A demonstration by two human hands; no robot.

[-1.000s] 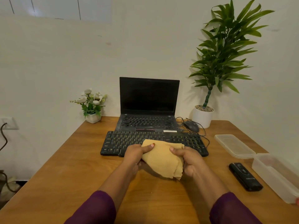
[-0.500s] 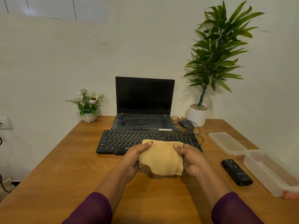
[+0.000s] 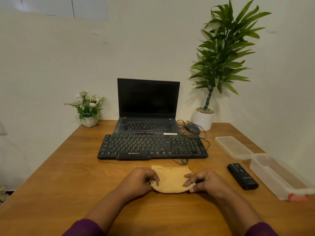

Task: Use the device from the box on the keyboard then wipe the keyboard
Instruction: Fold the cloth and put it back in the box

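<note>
A folded yellow cloth [image 3: 171, 179] lies flat on the wooden desk [image 3: 68, 176], just in front of the black keyboard [image 3: 152, 147]. My left hand [image 3: 139, 180] pinches its left edge and my right hand [image 3: 205, 182] pinches its right edge. The small black device [image 3: 242, 176] lies on the desk to the right of my right hand, untouched. Beside it stands the clear plastic box [image 3: 279, 178], open, with its lid [image 3: 233, 147] lying behind it.
An open black laptop [image 3: 148, 106] sits behind the keyboard, with a mouse [image 3: 192, 128] and cables to its right. A tall potted plant [image 3: 204, 118] stands at the back right and a small flower pot [image 3: 89, 120] at the back left.
Both hands have lowered the cloth from in front of the keyboard down onto the desk, nearer to me. The keyboard is now fully uncovered.
</note>
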